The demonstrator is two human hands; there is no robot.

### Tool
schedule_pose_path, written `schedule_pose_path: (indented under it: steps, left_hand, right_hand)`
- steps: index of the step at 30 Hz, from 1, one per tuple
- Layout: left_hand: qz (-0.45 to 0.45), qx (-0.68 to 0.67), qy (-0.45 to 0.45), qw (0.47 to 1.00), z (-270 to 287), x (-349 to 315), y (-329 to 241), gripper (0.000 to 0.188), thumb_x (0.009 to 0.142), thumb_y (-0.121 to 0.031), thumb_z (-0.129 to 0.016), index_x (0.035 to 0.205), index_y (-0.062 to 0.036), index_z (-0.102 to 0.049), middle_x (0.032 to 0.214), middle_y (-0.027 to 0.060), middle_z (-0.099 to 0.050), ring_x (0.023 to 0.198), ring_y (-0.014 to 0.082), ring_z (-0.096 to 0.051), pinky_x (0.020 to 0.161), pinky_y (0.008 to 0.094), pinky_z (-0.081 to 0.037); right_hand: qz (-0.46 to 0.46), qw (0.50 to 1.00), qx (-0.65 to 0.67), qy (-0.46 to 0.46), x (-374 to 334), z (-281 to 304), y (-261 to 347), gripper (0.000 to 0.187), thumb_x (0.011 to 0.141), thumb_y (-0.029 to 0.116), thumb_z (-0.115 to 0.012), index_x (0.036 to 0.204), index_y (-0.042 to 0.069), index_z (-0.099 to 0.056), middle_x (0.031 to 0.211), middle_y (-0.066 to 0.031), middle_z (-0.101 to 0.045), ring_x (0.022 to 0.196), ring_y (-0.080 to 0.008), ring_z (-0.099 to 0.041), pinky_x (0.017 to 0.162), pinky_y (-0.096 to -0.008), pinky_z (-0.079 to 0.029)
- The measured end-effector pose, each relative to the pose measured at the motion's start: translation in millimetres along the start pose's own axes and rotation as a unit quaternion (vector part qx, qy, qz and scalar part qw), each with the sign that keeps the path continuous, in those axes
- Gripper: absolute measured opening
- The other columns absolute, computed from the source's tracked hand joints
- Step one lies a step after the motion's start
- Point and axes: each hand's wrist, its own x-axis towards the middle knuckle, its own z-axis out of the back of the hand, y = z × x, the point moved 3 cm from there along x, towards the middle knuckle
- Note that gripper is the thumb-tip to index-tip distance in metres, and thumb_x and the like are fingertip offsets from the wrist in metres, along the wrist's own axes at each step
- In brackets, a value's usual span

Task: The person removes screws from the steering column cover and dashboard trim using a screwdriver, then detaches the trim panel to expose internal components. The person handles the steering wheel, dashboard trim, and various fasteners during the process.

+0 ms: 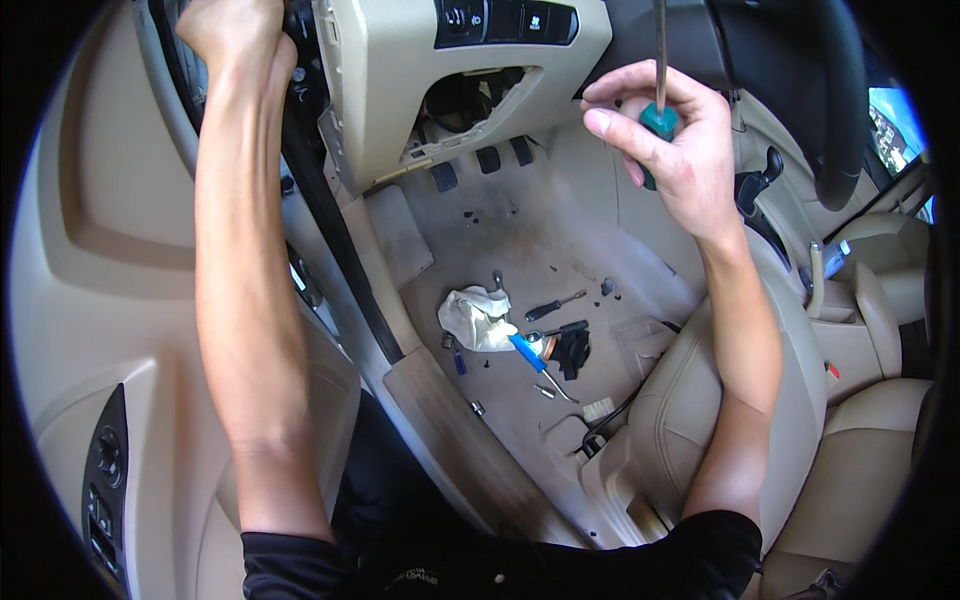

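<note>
A screwdriver [659,122] with a green handle rests in my right hand [690,150], held between the curled fingers and palm. Its metal shaft points straight up past the top edge, beside the dark steering wheel [845,100]. My left arm stretches far forward along the open door side. Only the wrist and heel of my left hand [235,30] show at the top edge, next to the end of the beige dashboard panel [375,90]; its fingers are out of sight. That lower panel has a large open hole [465,105] with dark space behind it.
On the floor mat lie a white cloth or bag [475,318], a blue-handled tool [528,352], a dark-handled screwdriver [555,305], black gloves or cloth [572,350] and several small pieces. The door panel [140,300] stands at left, the driver's seat [700,420] at right.
</note>
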Motion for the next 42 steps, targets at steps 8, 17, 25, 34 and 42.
schedule_pose_path:
  steps: [8,17,25,34,42]
  left_hand:
    - [-0.014,-0.02,0.041,0.999,5,-1,3,0.022,0.094,-0.009,-0.075,0.113,0.002,-0.077,0.073,-0.0041,-0.064,0.055,0.0029,-0.047,0.052,0.0185,-0.036]
    - [-0.005,-0.023,-0.024,0.999,7,7,15,0.016,0.091,-0.008,-0.083,0.102,0.0024,-0.08,0.079,0.0048,-0.072,0.064,0.0082,-0.059,0.059,0.0216,-0.048]
    - [-0.015,-0.076,0.002,0.997,4,8,17,0.021,0.092,-0.006,-0.08,0.114,-0.0024,-0.081,0.085,0.0005,-0.072,0.071,0.0065,-0.057,0.066,0.0213,-0.047]
    - [0.009,-0.094,-0.018,0.995,5,10,21,0.018,0.093,-0.008,-0.081,0.109,0.0009,-0.081,0.077,0.0016,-0.07,0.062,0.0065,-0.055,0.058,0.0214,-0.044]
    - [-0.011,-0.092,0.012,0.996,4,8,20,0.022,0.095,-0.007,-0.078,0.116,-0.0012,-0.08,0.078,-0.0013,-0.068,0.064,0.0047,-0.052,0.058,0.0212,-0.042]
  right_hand:
    - [-0.002,1.0,-0.019,0.01,-3,-2,0,0.022,0.089,0.018,-0.083,0.101,0.001,-0.076,0.08,-0.0002,-0.07,0.055,-0.002,-0.052,0.049,-0.0204,-0.039]
    - [-0.065,0.998,-0.001,-0.002,-1,-3,3,0.018,0.088,0.012,-0.082,0.1,0.001,-0.073,0.075,0.0019,-0.067,0.055,-0.0015,-0.051,0.049,-0.0196,-0.038]
    - [-0.064,0.998,0.016,0.01,-2,-7,-2,0.018,0.088,0.011,-0.082,0.099,0.0,-0.073,0.076,0.001,-0.067,0.054,-0.0021,-0.051,0.048,-0.0206,-0.038]
    - [-0.063,0.998,0.014,-0.002,-2,-3,3,0.018,0.088,0.011,-0.081,0.1,0.0,-0.073,0.076,0.0012,-0.067,0.054,-0.002,-0.051,0.048,-0.0203,-0.038]
    - [-0.064,0.998,0.019,0.007,-2,-8,-3,0.018,0.088,0.012,-0.082,0.099,0.0,-0.073,0.073,0.0015,-0.066,0.053,-0.0024,-0.051,0.048,-0.0204,-0.038]
